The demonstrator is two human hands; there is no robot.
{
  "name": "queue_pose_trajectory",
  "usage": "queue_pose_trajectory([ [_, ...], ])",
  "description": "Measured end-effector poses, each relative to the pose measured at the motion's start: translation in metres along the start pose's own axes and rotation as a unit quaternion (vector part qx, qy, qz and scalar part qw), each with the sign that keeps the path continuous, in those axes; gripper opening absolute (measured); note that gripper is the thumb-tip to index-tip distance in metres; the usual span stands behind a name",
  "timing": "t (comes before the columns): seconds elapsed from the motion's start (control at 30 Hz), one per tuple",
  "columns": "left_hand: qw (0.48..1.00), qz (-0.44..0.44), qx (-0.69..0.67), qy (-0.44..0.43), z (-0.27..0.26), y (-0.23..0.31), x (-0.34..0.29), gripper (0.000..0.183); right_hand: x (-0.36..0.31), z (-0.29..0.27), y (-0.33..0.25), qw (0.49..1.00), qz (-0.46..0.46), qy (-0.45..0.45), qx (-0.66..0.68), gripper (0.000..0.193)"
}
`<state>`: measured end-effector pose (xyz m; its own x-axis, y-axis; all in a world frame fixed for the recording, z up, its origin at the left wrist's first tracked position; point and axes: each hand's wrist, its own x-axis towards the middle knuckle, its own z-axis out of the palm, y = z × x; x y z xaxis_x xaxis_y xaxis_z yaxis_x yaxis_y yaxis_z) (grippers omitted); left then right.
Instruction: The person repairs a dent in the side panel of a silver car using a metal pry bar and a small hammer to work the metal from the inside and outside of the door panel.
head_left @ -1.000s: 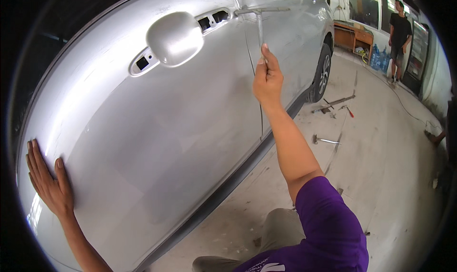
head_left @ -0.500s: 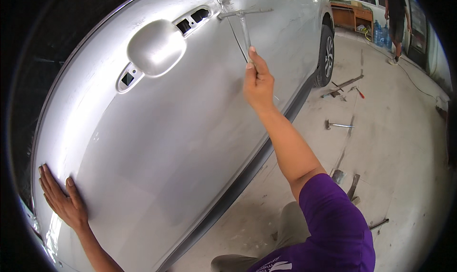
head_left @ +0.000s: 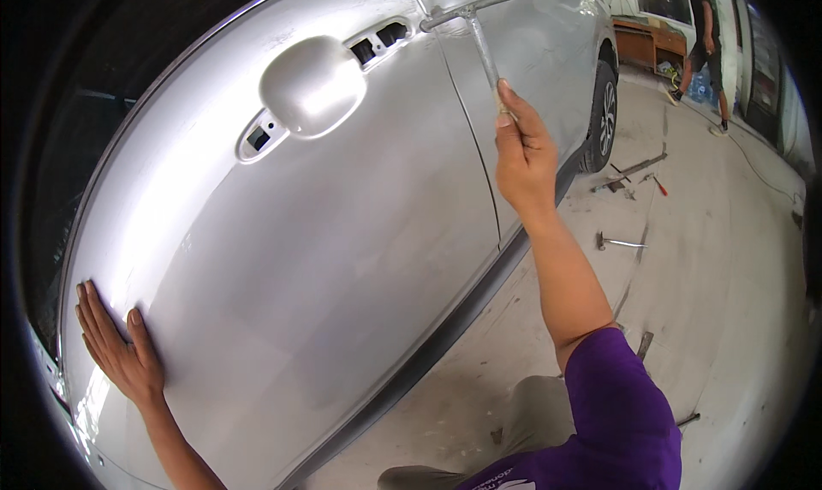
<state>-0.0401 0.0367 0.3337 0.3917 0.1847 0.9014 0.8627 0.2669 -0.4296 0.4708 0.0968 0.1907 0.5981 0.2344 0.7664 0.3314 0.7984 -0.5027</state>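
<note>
- Hammer, head view: held up near the upper edge of the silver door, one end of its head over the seam, close to the handle recess. Contact with the metal cannot be confirmed.
- Right hand: your fingers are closed around the lower handle, thumb laid along it. Judged a sound hold; keep your wrist loose and your taps short.
- Left hand: your palm lies against the door, fingers spread, thumb apart, holding nothing. In my judgement it serves as a steady brace; keep it well apart from the hammer, as now.
- Striking face: bring it square to the surface. A tilted edge could crease the panel, and a stray blow could catch the lip of the recess.
- Footing: a second hammer and a red-handled tool lie on the floor; watch them if you step right.
</note>
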Motion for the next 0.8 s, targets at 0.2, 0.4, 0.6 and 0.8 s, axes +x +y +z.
queue_pose_trajectory([
  [0.2, 1.0, -0.007, 0.006, -0.006, 0.004, 0.004, -0.001, 0.067, 0.018, -0.016, -0.011, 0.997, 0.07, -0.022, -0.025, 0.033],
  [0.4, 1.0, -0.002, -0.003, -0.013, -0.003, 0.005, 0.002, 0.066, 0.011, -0.043, -0.031, 0.938, 0.281, -0.055, 0.193, 0.037],
  [0.6, 1.0, -0.002, -0.015, -0.025, -0.006, 0.01, 0.0, 0.066, -0.038, -0.092, -0.007, 0.916, 0.366, -0.068, 0.147, 0.036],
  [0.8, 0.999, 0.002, -0.036, -0.032, -0.005, 0.01, 0.001, 0.067, -0.205, -0.206, 0.053, 0.84, 0.537, -0.061, 0.041, 0.036],
])
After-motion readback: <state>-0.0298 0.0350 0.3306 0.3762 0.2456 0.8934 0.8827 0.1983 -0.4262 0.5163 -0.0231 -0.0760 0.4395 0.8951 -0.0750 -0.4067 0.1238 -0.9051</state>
